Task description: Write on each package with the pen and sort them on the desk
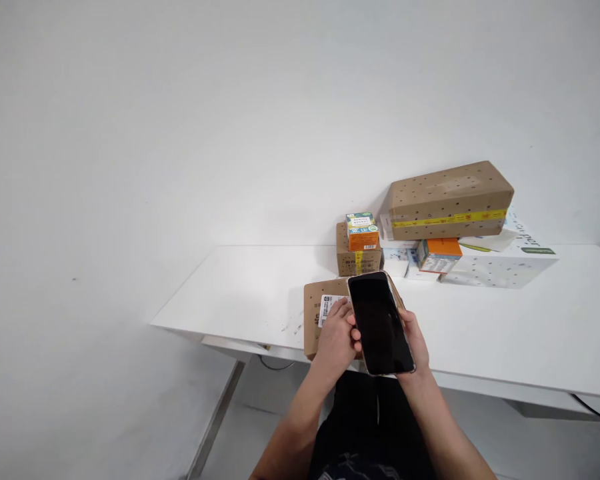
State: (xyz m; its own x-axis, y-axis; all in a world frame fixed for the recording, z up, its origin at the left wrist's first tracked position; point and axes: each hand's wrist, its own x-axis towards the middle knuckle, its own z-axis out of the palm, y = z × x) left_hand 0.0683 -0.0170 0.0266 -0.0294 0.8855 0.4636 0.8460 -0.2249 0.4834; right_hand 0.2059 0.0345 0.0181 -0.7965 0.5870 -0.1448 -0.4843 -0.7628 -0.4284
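Note:
My right hand is closed around a smartphone with a dark screen and a clear case. Its fingertips show at the phone's left edge. My left hand is beside the phone, over a brown cardboard box at the table's front edge. Its fingers are stretched out over a white printed label on that box. Whether they press on the label I cannot tell. The phone hides the right part of the box.
On the white table, a small brown box carries an orange and green carton. To the right, a long taped brown box rests on a white box. Another orange carton stands before it. A wall rises behind.

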